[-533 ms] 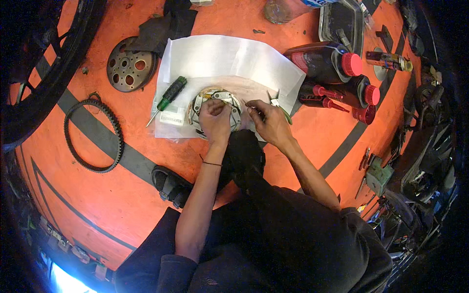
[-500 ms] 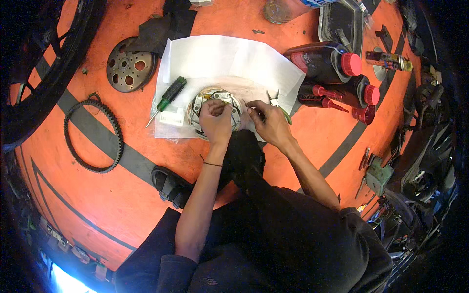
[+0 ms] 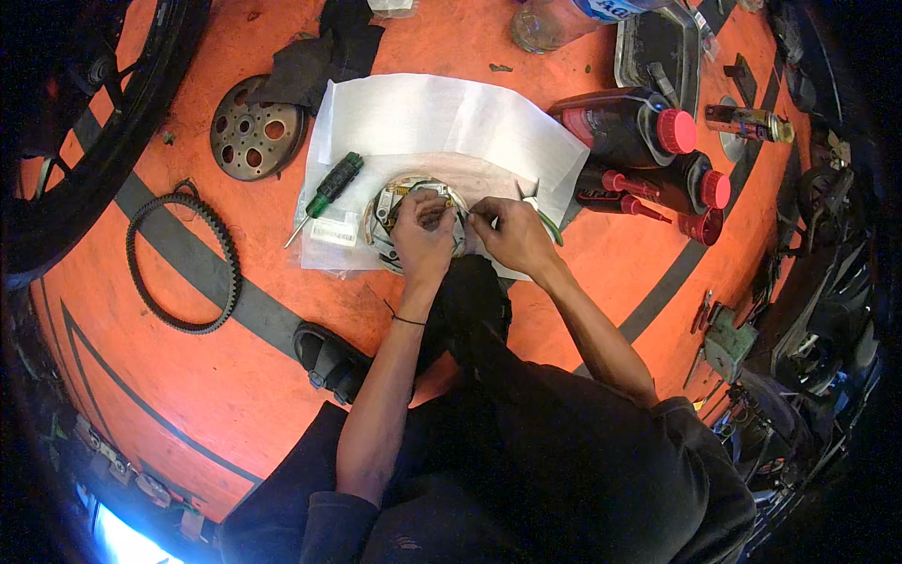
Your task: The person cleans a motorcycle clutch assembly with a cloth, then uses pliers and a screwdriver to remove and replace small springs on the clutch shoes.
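Observation:
A round scooter clutch shoe assembly (image 3: 386, 205) with a small coiled spring lies on a white sheet (image 3: 404, 108). Over its middle, my left hand (image 3: 427, 240) is closed, thumb and fingertips pinched together at the assembly's right half. My right hand (image 3: 517, 240) is closed in a pinch at the right rim, its fingertips almost meeting those of the left. Whatever the fingertips hold is too small and hidden to name. A green-handled screwdriver (image 3: 331, 186) rests on the sheet to the left; pliers (image 3: 545, 218) with green grips lie just beyond my right hand.
Left on the orange floor are a perforated clutch bell (image 3: 254, 132), a toothed drive belt (image 3: 136, 273) and a wheel (image 3: 155, 122). Dark bottles with red caps (image 3: 676, 131) lie to the right, near a spray can (image 3: 747, 122) and a metal tray (image 3: 700, 70). A sandal (image 3: 329, 362) is close below.
My right hand has moved left, bringing its fingertips to the clutch assembly's rim and close to my left hand's. The left hand has shifted slightly right. The whole view has shifted a little.

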Tool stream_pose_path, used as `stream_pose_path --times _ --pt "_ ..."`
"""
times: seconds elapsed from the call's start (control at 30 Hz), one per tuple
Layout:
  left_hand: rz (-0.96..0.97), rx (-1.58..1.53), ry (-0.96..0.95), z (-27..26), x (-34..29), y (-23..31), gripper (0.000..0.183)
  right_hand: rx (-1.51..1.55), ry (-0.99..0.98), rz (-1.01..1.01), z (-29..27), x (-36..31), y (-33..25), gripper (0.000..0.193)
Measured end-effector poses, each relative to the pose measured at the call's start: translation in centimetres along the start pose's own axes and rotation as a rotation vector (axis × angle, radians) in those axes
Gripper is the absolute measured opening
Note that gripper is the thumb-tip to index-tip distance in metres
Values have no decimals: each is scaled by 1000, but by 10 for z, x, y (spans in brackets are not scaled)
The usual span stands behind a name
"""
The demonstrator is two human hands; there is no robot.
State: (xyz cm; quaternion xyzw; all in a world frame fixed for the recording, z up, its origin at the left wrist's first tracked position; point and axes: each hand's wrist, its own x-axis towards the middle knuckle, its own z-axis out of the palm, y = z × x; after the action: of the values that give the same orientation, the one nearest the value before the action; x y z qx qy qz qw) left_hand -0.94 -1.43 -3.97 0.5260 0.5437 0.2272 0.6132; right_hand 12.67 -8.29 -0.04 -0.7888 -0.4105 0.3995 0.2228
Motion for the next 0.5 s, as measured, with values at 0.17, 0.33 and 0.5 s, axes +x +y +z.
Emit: stream_pose_path --times 0.17,0.33,0.5 --pt "16 -3 14 1 2 -1 27 -34 18 -2 0 6 -5 21" --pt "23 -7 24 1 1 -3 30 -90 4 15 0 4 -7 20" --pt "119 102 -28 -1 2 0 29 49 55 24 4 6 -14 18"
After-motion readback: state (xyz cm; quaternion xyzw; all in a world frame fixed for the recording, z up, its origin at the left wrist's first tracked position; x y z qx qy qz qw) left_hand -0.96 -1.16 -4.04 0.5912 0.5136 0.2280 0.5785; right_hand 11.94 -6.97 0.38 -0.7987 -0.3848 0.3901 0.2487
